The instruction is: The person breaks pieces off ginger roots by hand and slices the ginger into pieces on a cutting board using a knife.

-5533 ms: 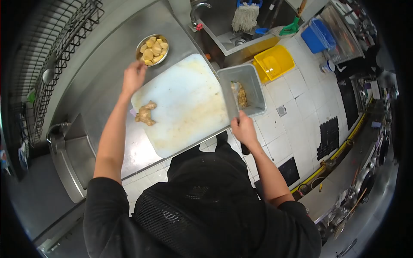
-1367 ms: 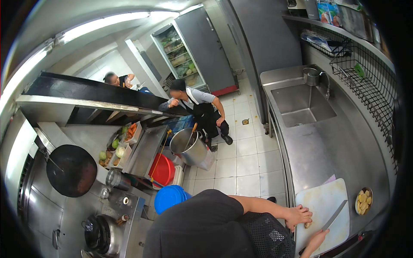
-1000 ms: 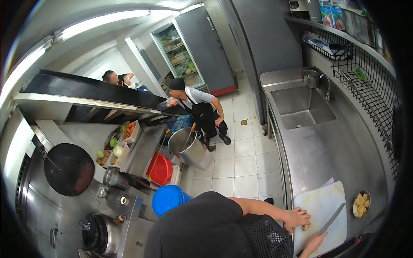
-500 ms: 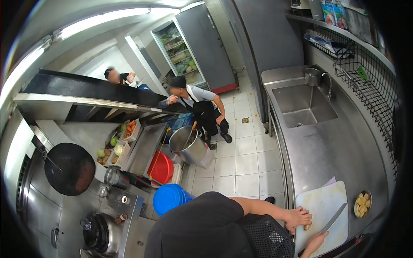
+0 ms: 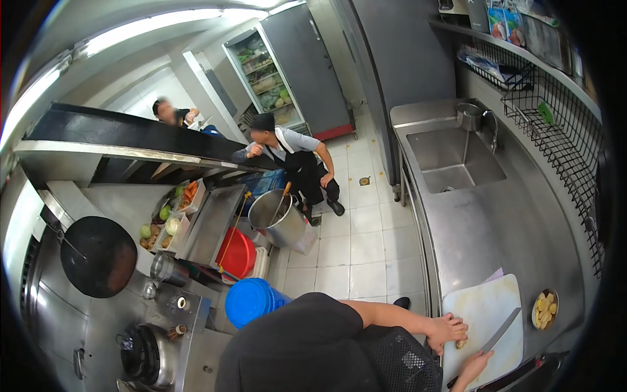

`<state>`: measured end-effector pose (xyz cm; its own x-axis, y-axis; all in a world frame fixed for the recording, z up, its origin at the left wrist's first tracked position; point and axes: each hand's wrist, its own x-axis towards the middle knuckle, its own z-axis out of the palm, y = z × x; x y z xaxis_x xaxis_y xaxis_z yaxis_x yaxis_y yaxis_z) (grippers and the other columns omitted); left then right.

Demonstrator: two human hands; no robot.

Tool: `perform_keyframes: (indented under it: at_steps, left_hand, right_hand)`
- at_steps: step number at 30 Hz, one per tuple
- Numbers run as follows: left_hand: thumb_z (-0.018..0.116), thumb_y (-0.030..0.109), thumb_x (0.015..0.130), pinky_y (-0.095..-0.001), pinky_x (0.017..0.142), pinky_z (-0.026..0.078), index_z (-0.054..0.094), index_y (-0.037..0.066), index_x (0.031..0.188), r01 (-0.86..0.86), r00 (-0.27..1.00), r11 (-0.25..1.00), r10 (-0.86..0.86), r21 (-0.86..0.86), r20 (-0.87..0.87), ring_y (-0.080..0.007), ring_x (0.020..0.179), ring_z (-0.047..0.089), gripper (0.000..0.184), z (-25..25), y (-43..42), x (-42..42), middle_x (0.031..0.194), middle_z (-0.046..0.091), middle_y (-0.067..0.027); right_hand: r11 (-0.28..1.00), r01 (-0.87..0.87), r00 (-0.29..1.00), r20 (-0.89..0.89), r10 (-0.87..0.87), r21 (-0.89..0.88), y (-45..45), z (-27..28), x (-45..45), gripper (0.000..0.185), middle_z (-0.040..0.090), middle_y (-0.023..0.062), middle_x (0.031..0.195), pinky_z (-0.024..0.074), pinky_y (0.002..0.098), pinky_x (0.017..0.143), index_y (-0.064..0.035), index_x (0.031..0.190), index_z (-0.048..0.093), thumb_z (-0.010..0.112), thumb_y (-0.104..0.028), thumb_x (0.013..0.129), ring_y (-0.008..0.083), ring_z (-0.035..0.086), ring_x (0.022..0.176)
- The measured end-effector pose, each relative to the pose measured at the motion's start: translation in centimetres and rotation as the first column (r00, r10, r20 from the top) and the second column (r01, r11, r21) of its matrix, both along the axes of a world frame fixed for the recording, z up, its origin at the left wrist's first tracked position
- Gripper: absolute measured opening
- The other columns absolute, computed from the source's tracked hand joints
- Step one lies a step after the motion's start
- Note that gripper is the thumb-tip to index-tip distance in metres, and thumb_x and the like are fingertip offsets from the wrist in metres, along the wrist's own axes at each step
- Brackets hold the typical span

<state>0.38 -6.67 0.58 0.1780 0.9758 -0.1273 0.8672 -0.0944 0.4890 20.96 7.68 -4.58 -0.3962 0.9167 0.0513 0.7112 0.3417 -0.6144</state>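
My left hand (image 5: 447,331) rests at the left edge of the white cutting board (image 5: 499,296), its fingers curled over a piece of ginger (image 5: 462,343) that sticks out under the fingertips. Below it, my right hand (image 5: 475,367) grips the handle of a large knife (image 5: 503,329). The blade slants up and right above the board, apart from the ginger. A metal bowl (image 5: 536,316) of peeled pale yellow pieces (image 5: 545,310) stands right of the board.
A steel sink (image 5: 457,159) lies farther up the counter, beside a wire rack (image 5: 555,144). Across the aisle are a person in an apron (image 5: 290,157), a large pot (image 5: 274,212), a blue bucket (image 5: 251,302) and a wok (image 5: 98,257). Another person (image 5: 171,114) is behind the partition.
Since the oldest frame, the view has swung toward the room, my left hand has come onto the ginger, and the knife shows in my right hand. Over the last second both hands stay nearly still.
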Motion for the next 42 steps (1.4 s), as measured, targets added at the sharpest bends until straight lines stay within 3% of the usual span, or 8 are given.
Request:
perform_keyframes:
  at_steps: [23,25,29,31,34,38,40,42]
  left_hand:
    - [0.08,0.049,0.071,-0.0566,0.108,0.028,0.037,0.01,0.152,-0.031,0.998,0.999,0.031,0.009,0.046,-0.043,0.143,0.028,0.099,0.1,-0.3,0.1,0.154,0.031,-0.0205]
    - [0.075,0.051,0.075,-0.0576,0.105,0.029,0.037,0.009,0.152,-0.019,0.998,1.0,0.018,0.01,0.065,-0.0431,0.142,0.03,0.095,-0.1,0.0,0.2,0.153,0.032,-0.0205]
    - [0.065,0.036,0.081,-0.0561,0.1,0.031,0.037,0.009,0.15,0.0,0.999,0.998,-0.003,0.069,0.036,-0.0425,0.138,0.032,0.079,-0.7,0.2,0.3,0.15,0.034,-0.0191]
    - [0.063,0.032,0.081,-0.055,0.099,0.032,0.037,0.009,0.15,-0.004,1.0,0.998,0.003,0.062,0.02,-0.0419,0.136,0.033,0.078,-0.6,0.1,0.3,0.149,0.035,-0.0186]
    - [0.061,0.027,0.08,-0.053,0.097,0.032,0.035,0.006,0.151,-0.026,1.0,0.996,0.025,0.088,0.013,-0.0404,0.134,0.035,0.078,-1.0,0.0,0.3,0.146,0.036,-0.0181]
    - [0.06,0.025,0.082,-0.0505,0.097,0.033,0.032,0.001,0.152,-0.089,0.996,0.971,0.082,0.221,0.044,-0.0372,0.133,0.037,0.079,-2.8,-0.1,0.4,0.14,0.04,-0.0186]
    - [0.058,0.025,0.084,-0.0499,0.097,0.033,0.032,0.0,0.152,-0.098,0.995,0.971,0.091,0.219,0.042,-0.0362,0.132,0.037,0.077,-2.8,-0.1,-0.3,0.139,0.041,-0.0188]
    - [0.057,0.024,0.086,-0.0493,0.098,0.033,0.031,0.0,0.152,-0.098,0.995,0.97,0.087,0.224,0.058,-0.0351,0.132,0.038,0.075,-2.7,0.3,0.7,0.137,0.042,-0.0191]
  right_hand:
    - [0.994,-0.081,0.991,-0.099,0.088,0.067,2.6,-3.4,0.9,0.038,0.064,0.0391,0.101,0.0495,0.0528,0.077,0.013,0.135,0.039,0.043,-0.007,0.104,0.0538,0.063,0.097]
    - [0.957,-0.011,0.972,-0.227,-0.058,-0.291,1.5,-0.7,1.8,0.037,0.065,0.0399,0.101,0.0521,0.0538,0.083,0.0104,0.13,0.049,0.046,-0.012,0.101,0.0531,0.064,0.095]
    - [0.991,-0.064,0.995,0.072,0.073,-0.117,0.1,4.1,1.4,0.036,0.064,0.0397,0.105,0.0512,0.0523,0.084,0.012,0.131,0.048,0.042,-0.013,0.106,0.0515,0.063,0.096]
    - [0.967,0.023,0.995,-0.09,-0.047,-0.252,0.2,3.0,1.1,0.036,0.064,0.0387,0.106,0.0518,0.051,0.084,0.0132,0.13,0.048,0.042,-0.013,0.106,0.0497,0.064,0.096]
    - [0.972,0.008,1.0,0.011,-0.006,-0.233,0.2,3.1,1.1,0.038,0.066,0.0363,0.106,0.0523,0.049,0.084,0.0135,0.13,0.048,0.043,-0.015,0.107,0.0463,0.064,0.092]
    - [0.967,-0.003,0.994,-0.109,-0.025,-0.253,2.0,-0.7,2.2,0.038,0.067,0.0342,0.103,0.0531,0.0469,0.082,0.0122,0.131,0.049,0.045,-0.016,0.106,0.043,0.063,0.089]
    - [0.826,-0.073,0.892,-0.406,-0.196,-0.558,3.8,-4.6,2.7,0.035,0.067,0.0324,0.1,0.0537,0.0456,0.079,0.011,0.127,0.05,0.047,-0.016,0.105,0.0401,0.062,0.085]
    - [0.884,-0.032,0.936,-0.324,-0.136,-0.466,4.1,-4.5,3.5,0.033,0.067,0.0329,0.098,0.054,0.0465,0.078,0.0107,0.125,0.051,0.048,-0.016,0.104,0.0419,0.064,0.085]
